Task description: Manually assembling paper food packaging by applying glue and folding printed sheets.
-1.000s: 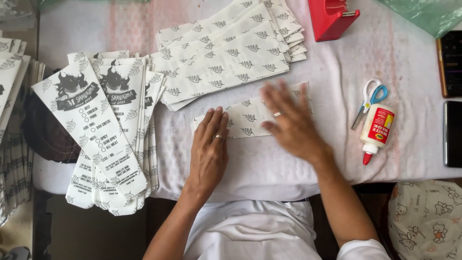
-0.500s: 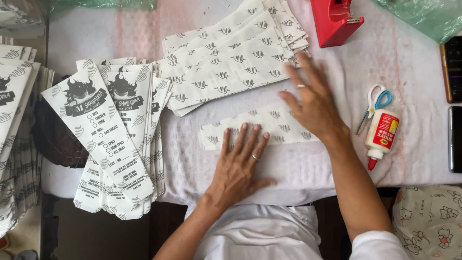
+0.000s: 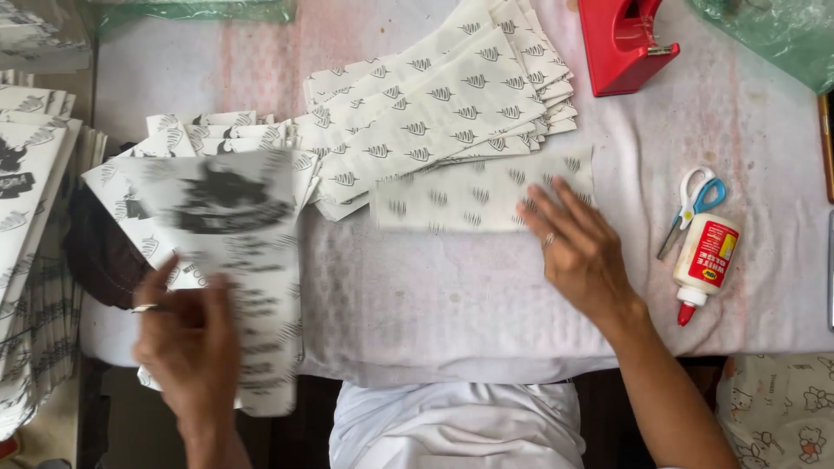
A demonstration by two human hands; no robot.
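Note:
My left hand (image 3: 187,343) holds a printed white paper bag (image 3: 234,260) with a dark emblem, blurred by motion, over the stack of finished bags (image 3: 113,187) at the table's left edge. My right hand (image 3: 578,247) lies flat with fingers spread on a folded patterned paper sheet (image 3: 469,195) in the middle of the white cloth. Just behind that sheet sits a fanned pile of patterned paper sheets (image 3: 434,108).
A glue bottle (image 3: 702,265) with a red tip and blue-handled scissors (image 3: 691,208) lie to the right of my right hand. A red tape dispenser (image 3: 621,43) stands at the back. More printed bags (image 3: 30,217) pile up at the far left. Green plastic (image 3: 769,30) is at the back right.
My left hand left the sheet in the middle and swung left, where it picked up a printed bag. My right hand slid down onto the right end of the folded sheet.

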